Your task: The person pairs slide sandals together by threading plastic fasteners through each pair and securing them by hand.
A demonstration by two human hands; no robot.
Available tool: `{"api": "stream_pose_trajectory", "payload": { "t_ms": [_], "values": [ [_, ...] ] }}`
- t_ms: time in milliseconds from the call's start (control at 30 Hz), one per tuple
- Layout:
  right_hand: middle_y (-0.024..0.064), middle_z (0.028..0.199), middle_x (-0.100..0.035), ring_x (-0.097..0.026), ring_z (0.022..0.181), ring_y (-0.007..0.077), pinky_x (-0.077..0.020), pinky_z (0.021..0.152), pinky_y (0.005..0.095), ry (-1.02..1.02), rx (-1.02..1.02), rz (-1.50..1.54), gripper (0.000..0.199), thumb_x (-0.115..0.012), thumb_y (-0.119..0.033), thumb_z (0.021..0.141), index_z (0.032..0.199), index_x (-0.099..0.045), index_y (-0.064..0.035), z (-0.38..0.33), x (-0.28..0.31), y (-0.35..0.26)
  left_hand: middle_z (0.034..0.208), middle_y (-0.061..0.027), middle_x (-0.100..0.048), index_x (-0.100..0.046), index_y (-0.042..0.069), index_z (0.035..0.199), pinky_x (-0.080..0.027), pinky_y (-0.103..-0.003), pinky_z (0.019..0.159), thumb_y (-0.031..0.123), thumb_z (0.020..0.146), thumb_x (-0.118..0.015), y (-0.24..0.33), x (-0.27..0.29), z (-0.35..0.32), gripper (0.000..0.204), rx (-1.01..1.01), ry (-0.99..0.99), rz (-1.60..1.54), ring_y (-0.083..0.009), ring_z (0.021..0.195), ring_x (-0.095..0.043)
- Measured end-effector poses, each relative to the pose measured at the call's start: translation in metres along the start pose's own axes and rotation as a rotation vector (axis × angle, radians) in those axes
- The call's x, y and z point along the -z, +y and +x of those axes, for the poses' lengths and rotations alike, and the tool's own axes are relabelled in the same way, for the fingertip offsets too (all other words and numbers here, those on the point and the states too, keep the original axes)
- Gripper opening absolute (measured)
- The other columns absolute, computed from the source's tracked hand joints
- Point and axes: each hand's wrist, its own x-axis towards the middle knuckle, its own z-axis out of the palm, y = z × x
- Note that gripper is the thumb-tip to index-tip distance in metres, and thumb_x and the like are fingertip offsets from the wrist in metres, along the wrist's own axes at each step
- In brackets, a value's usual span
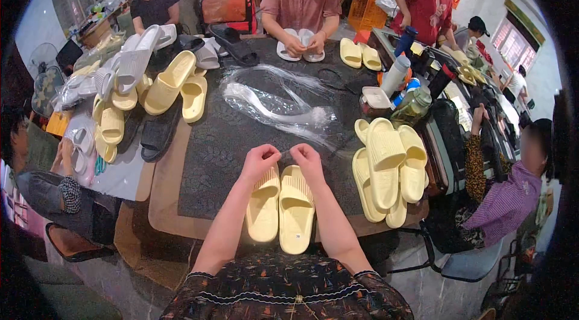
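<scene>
A pair of pale yellow slide sandals [280, 208] lies side by side on the dark table [223, 145] right in front of me, toes pointing away. My left hand [260, 161] rests with curled fingers on the toe end of the left sandal. My right hand [306, 159] is curled the same way over the toe end of the right sandal. Between the two hands I seem to pinch something small and thin, too small to make out.
Clear plastic bags [274, 103] lie mid-table. A stack of yellow sandals [389, 166] sits at right, more yellow, white and black sandals [145, 88] at left. Bottles and a jar [404, 94] stand at right. Across the table a person handles white sandals [300, 45]; others sit around.
</scene>
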Motion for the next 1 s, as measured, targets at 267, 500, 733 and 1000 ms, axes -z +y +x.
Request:
{"api": "stream_pose_trajectory", "payload": {
  "t_ms": [267, 500, 733, 1000],
  "values": [
    [-0.0042, 0.079, -0.058, -0.052, 0.074, 0.0046, -0.0425, 0.068, 0.0207, 0.064, -0.022, 0.043, 0.009, -0.063, -0.012, 0.088, 0.091, -0.063, -0.0026, 0.001, 0.001, 0.002, 0.069, 0.0003, -0.061, -0.066, 0.003, 0.085, -0.045, -0.024, 0.06, 0.017, 0.081, -0.069, -0.006, 0.001, 0.0, 0.015, -0.007, 0.019, 0.006, -0.0057, 0.064, -0.054],
    [-0.0025, 0.08, -0.06, -0.051, 0.072, 0.0035, -0.042, 0.064, 0.0204, 0.105, 0.046, -0.125, 0.01, -0.063, -0.012, 0.088, 0.088, -0.064, -0.002, 0.002, -0.001, -0.005, 0.07, 0.0001, -0.062, -0.067, 0.003, 0.086, -0.045, -0.025, 0.061, 0.018, 0.082, -0.066, 0.006, 0.002, -0.001, 0.016, -0.031, 0.026, 0.062, -0.0064, 0.065, -0.054],
    [-0.0048, 0.074, -0.053, -0.046, 0.068, 0.004, -0.0355, 0.061, 0.0187, 0.091, 0.059, -0.022, 0.008, -0.062, -0.011, 0.089, 0.088, -0.063, -0.0027, -0.001, -0.01, -0.01, 0.077, -0.0003, -0.065, -0.067, 0.003, 0.093, -0.048, -0.025, 0.066, 0.022, 0.085, -0.066, 0.009, 0.008, -0.003, 0.021, 0.079, 0.127, -0.07, -0.0081, 0.07, -0.058],
    [0.0006, 0.086, -0.059, -0.052, 0.072, 0.0063, -0.0439, 0.064, 0.0217, 0.119, 0.121, -0.06, 0.029, -0.07, -0.009, 0.083, 0.108, -0.058, -0.0007, -0.01, -0.007, -0.027, 0.092, -0.0087, -0.065, -0.066, 0.002, 0.104, -0.051, -0.031, 0.071, 0.024, 0.085, -0.068, -0.036, 0.084, 0.011, 0.03, -0.071, 0.53, 0.069, -0.0177, 0.074, -0.063]
  ]
}}
